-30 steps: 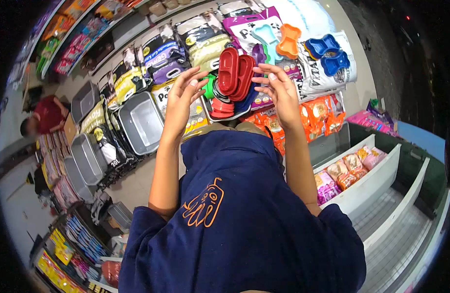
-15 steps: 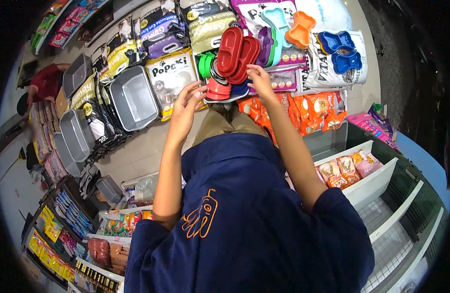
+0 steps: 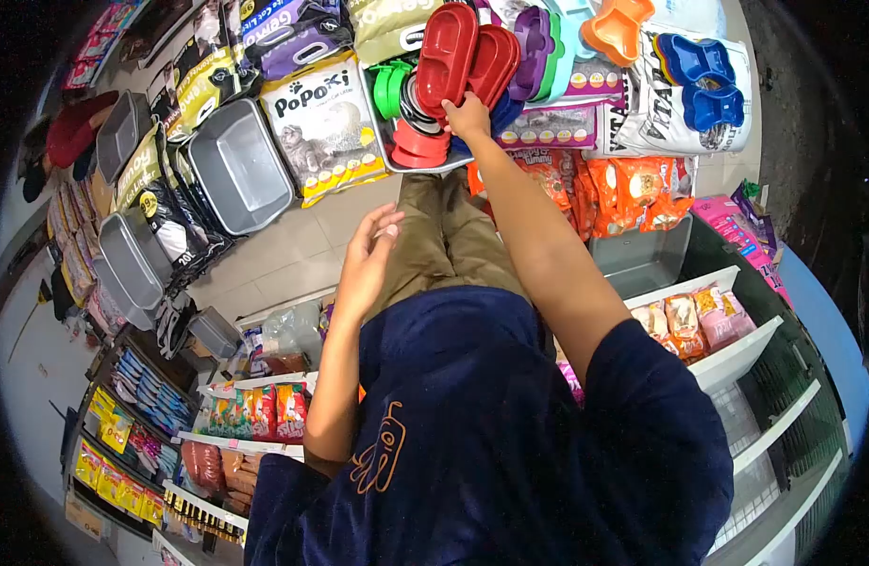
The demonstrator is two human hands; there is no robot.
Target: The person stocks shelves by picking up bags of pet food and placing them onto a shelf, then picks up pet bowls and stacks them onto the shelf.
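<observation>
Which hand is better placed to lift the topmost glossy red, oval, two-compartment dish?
Probably the right hand: it is at the near end of that red dish, while the left hand is apart, lower in view.

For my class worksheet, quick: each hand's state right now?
Left hand: loosely open, empty.
Right hand: touching the front red dish; grip cannot be told.

"Where r u?"
"Pet shop, prob."
"How d'u know?"
"Popoki cat litter bag in front of me; grey trays L of it, red feeding bowls R of it, Gemo litter bag behind it."
</observation>
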